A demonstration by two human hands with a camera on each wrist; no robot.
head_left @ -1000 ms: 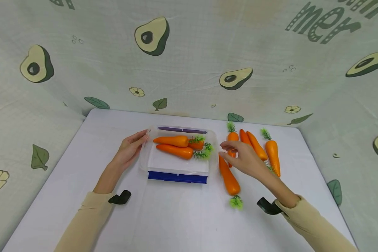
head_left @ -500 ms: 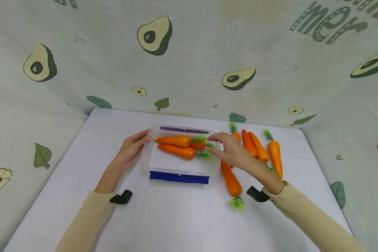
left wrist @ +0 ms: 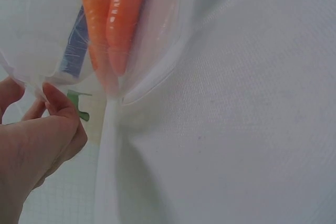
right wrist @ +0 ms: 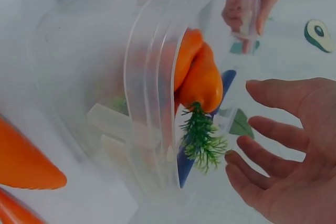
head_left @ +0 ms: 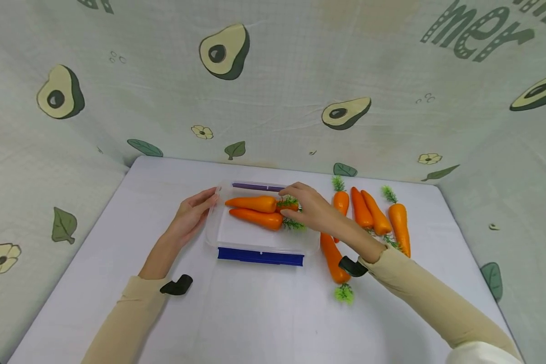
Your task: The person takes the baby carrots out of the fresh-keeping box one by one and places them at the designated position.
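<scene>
Carrot tops [head_left: 293,224] in clear box [head_left: 250,239], partly behind right hand [head_left: 310,206].

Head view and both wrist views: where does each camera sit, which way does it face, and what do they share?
Head: on the person's head, facing forward and down at the white table, clear box and carrots; shows the left hand, right hand and both sleeves.
Left wrist: on that wrist, facing the box's edge; shows the left hand.
Right wrist: on that wrist, facing across the box; shows the right hand and, beyond, the left.
Head and right wrist share both hands, box and carrots.
</scene>
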